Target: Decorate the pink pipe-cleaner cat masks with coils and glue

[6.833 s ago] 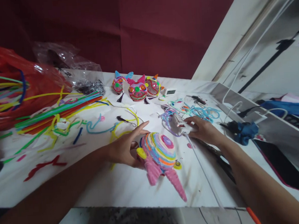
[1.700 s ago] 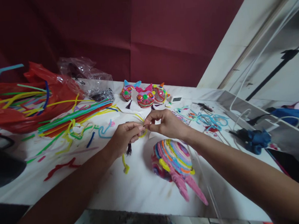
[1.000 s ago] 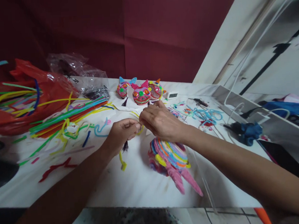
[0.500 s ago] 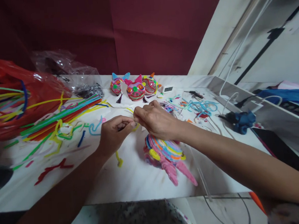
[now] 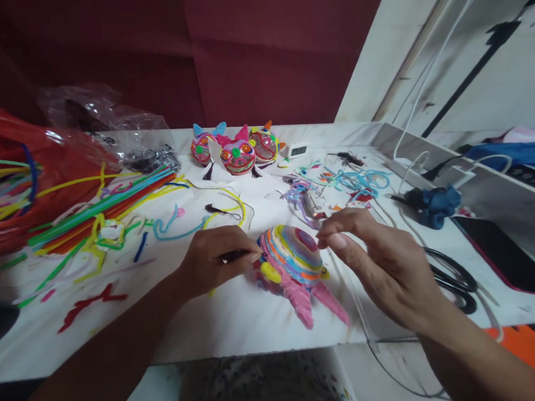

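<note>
A round striped figure (image 5: 294, 256) with pink ear-like points lies near the table's front edge. My left hand (image 5: 221, 259) is at its left side, finger and thumb pinched on a small dark tassel (image 5: 235, 255), mostly hidden in the fingers. On the right, my right hand (image 5: 372, 260) hovers beside the figure with thumb and forefinger slightly apart and nothing visible between them. Another dark tassel (image 5: 217, 211) lies on white paper behind my left hand, beside a yellow pipe cleaner (image 5: 241, 205).
Three finished-looking animal faces (image 5: 237, 157) stand at the back. Pipe cleaners (image 5: 103, 212) and a red bag (image 5: 62, 154) are on the left. Blue scraps (image 5: 362, 181), a blue-wrapped plug (image 5: 437, 206), black cable (image 5: 451, 276) and a dark tablet (image 5: 505, 257) lie right.
My hands have parted: the right moved right and its fingers opened, while the left came to the figure's left side. The figure's striped top and the tassel on the paper now show.
</note>
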